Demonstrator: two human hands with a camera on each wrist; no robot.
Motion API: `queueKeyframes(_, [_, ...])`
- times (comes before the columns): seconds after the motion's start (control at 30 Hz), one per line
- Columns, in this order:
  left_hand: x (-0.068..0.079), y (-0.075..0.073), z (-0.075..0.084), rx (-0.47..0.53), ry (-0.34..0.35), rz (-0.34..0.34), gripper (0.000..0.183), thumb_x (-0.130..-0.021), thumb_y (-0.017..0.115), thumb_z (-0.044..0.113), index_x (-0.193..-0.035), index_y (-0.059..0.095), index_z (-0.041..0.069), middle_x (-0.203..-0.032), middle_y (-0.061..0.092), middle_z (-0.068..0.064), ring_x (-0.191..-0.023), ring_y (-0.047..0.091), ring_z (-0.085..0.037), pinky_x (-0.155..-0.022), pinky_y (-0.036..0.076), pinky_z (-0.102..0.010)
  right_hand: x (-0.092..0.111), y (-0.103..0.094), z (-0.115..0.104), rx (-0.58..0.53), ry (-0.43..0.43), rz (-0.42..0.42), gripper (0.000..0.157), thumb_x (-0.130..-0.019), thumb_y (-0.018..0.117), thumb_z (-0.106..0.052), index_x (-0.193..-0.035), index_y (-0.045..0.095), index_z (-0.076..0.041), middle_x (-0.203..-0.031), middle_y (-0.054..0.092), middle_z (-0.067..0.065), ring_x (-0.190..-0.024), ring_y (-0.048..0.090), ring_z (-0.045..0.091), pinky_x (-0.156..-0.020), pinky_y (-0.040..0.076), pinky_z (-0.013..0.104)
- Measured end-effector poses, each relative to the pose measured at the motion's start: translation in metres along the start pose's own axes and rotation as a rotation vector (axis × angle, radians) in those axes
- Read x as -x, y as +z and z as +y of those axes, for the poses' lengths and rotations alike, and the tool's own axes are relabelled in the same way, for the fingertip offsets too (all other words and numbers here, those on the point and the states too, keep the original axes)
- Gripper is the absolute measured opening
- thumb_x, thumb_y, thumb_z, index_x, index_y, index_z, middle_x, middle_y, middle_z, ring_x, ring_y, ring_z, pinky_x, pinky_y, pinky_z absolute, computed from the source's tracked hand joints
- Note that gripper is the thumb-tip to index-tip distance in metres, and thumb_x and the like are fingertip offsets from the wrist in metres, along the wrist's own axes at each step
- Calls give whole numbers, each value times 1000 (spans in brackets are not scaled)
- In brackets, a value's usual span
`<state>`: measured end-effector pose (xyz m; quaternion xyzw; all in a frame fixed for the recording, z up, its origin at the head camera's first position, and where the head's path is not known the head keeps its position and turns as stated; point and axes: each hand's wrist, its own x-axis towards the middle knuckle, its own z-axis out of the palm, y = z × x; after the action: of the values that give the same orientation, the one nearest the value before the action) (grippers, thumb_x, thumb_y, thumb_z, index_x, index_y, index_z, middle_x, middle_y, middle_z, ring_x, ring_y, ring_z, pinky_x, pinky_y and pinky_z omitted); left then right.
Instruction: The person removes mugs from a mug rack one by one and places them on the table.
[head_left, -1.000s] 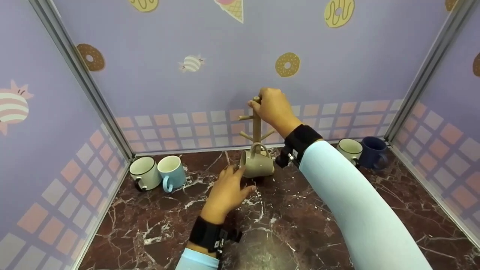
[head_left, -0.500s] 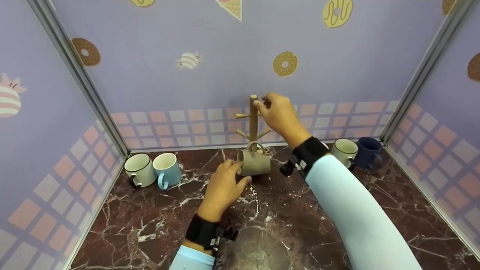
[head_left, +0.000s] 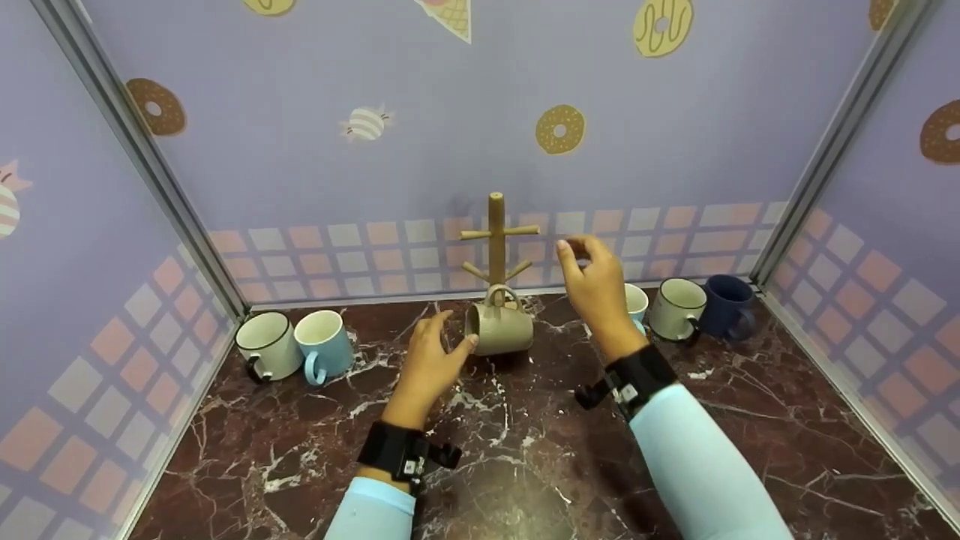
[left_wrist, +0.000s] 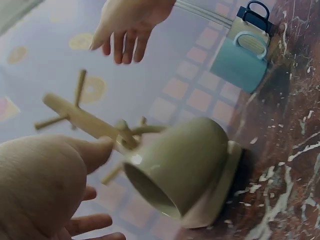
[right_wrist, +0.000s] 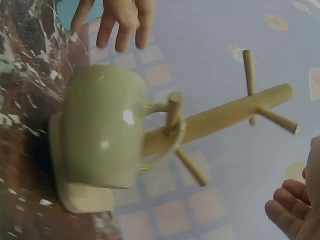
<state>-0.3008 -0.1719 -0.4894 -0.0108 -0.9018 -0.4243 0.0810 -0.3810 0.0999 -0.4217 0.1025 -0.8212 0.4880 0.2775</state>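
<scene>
An olive-beige mug (head_left: 504,331) hangs by its handle on a low front peg of a wooden mug tree (head_left: 496,259), lying sideways with its mouth to the left. In the right wrist view, the peg end pokes through the mug's handle (right_wrist: 180,135). My left hand (head_left: 429,366) is just left of the mug's mouth, fingers spread and holding nothing; the right wrist view shows it apart from the mug. To the right of the tree, my right hand (head_left: 598,289) hovers in the air with loosely bent fingers, touching nothing.
A white mug with a black handle (head_left: 268,346) and a light blue mug (head_left: 325,345) stand at the left. On the right are another light blue mug (head_left: 636,301), a white mug (head_left: 677,309) and a navy mug (head_left: 726,307). Walls enclose the marbled tabletop (head_left: 510,465).
My right hand has let go of the tree's top and moved right and down. My left hand has drawn slightly left from the mug, which still hangs on its peg.
</scene>
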Motion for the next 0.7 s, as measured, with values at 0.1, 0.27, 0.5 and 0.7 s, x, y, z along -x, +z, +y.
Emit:
queueKeyframes(0.1, [-11,9,-7,57,-63,-25,88,-107,76,52,-174,42,8,-173,45,-29,-160,49,-52,-135,40,-69,15,10,14,-2,78,-12,34,-114,70,-28,-129,77,2,-120,82,22,-115,77,39,-107,63,55])
queueKeyframes(0.27, [-25,19,-13,125,-138,-78,103,-105,74,64,-177,34,3,-181,35,-32,-167,39,-53,-139,32,-68,39,31,32,-1,229,-114,36,-113,70,-28,-131,78,2,-120,83,23,-113,78,40,-106,63,55])
queueKeyframes(0.5, [-29,27,-14,206,-179,-83,104,-102,80,60,-176,35,3,-179,41,-29,-165,43,-52,-137,38,-65,65,56,45,-113,465,-277,50,-113,69,-29,-148,70,6,-137,78,29,-115,82,39,-102,70,47])
queueKeyframes(0.7, [-29,32,-10,279,-237,-74,106,-103,80,57,-177,31,0,-179,39,-32,-167,40,-51,-138,38,-64,83,68,48,-282,575,-306,50,-113,71,-24,-150,67,9,-140,76,32,-109,84,39,-93,73,44])
